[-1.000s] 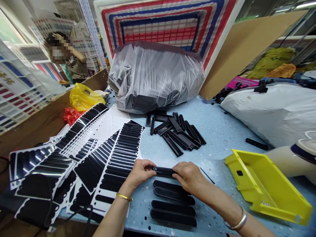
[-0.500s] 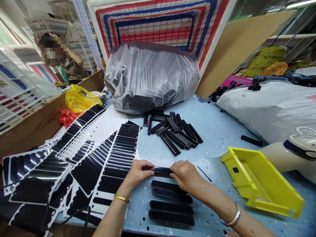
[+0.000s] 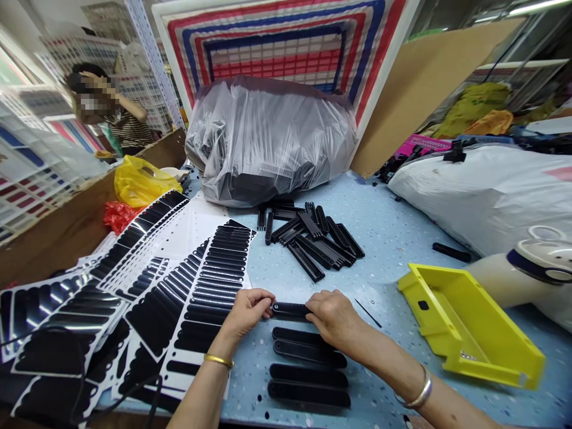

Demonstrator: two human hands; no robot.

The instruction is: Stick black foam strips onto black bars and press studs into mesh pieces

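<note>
Between my two hands lies a narrow black plastic strip (image 3: 290, 310) with rounded ends and a small pale ring near its left end. My left hand (image 3: 248, 313) has thumb and forefinger pinched at that left end. The fingers of my right hand (image 3: 333, 316) are closed over the right end and cover it. Just below, nearer to me, two similar black strips (image 3: 308, 347) lie side by side, and another pair (image 3: 308, 386) lies below those. Left of my left hand are white sheets bearing rows of glossy black rounded stickers (image 3: 217, 280).
Beyond my hands is a loose pile of black plastic pieces (image 3: 313, 238), with a large plastic bag (image 3: 272, 143) behind it. A yellow bin (image 3: 473, 322) and a white jug (image 3: 513, 274) stand right. A thin black rod (image 3: 367, 313) lies near my right hand. Another person (image 3: 127, 122) is far left.
My left fingertips have shifted slightly left, baring more of the strip's left end. My right hand stays over the other end. The whole view has moved slightly.
</note>
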